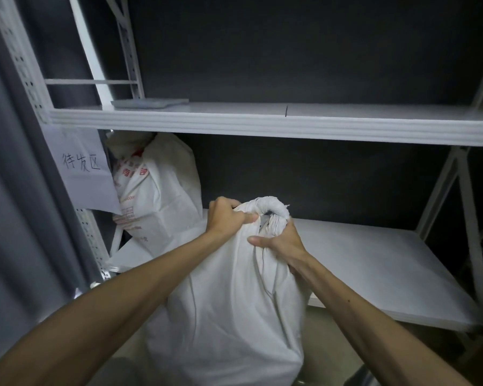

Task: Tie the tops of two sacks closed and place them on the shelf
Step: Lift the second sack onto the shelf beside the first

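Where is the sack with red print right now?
In the head view, the sack with red print stands at the left end of the lower shelf, beside the paper sign, behind and left of the held sack.

Sack (229, 316) matt white cloth; shelf (374, 263) smooth painted metal.
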Available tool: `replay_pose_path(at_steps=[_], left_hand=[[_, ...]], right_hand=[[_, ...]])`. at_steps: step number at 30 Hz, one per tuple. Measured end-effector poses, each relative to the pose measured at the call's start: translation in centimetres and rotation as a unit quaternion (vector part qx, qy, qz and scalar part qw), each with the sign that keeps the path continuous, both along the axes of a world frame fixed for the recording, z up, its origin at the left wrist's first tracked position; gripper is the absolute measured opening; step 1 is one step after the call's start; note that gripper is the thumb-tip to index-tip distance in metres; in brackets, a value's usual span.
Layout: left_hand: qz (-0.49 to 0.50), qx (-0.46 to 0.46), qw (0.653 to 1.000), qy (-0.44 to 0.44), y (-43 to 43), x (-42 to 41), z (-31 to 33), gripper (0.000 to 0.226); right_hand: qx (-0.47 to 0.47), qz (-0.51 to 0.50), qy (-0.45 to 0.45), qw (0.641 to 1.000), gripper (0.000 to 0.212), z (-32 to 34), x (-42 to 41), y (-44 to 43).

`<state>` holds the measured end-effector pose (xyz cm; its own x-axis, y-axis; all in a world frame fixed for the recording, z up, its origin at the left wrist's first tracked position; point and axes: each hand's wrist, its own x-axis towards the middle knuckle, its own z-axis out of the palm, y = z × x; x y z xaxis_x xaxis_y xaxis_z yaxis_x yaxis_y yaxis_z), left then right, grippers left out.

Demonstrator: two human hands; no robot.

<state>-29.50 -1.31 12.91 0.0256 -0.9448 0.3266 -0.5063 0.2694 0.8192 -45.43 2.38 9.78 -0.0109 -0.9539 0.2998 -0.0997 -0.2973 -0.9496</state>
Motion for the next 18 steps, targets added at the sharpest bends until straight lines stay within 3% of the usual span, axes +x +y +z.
replay_pose_path(at_steps=[6,12,14,18], left_hand=[[-0.009,-0.031,0.999,-0.006,-0.5,0.2,2.8,0.030],[-0.022,-0.069,0.996,0.048,-1.1,1.1,5.8,0.024],[-0.031,-0.063,0.997,0.023,-1.5,2.0,6.8,0.036],[0.002,0.003,0.998,-0.056,-2.6,5.4,5.5,0.089]], right_hand=[[0.067,-0.075,-0.099,0.990,0.054,2.1,1.6,0.2],[0.091,-0.109,-0.168,0.975,0.048,6.2,3.0,-1.4],[0.084,-0.112,-0.178,0.974,0.048,7.2,3.3,-2.0],[0.067,-0.129,-0.191,0.971,0.046,9.0,2.9,-3.0]])
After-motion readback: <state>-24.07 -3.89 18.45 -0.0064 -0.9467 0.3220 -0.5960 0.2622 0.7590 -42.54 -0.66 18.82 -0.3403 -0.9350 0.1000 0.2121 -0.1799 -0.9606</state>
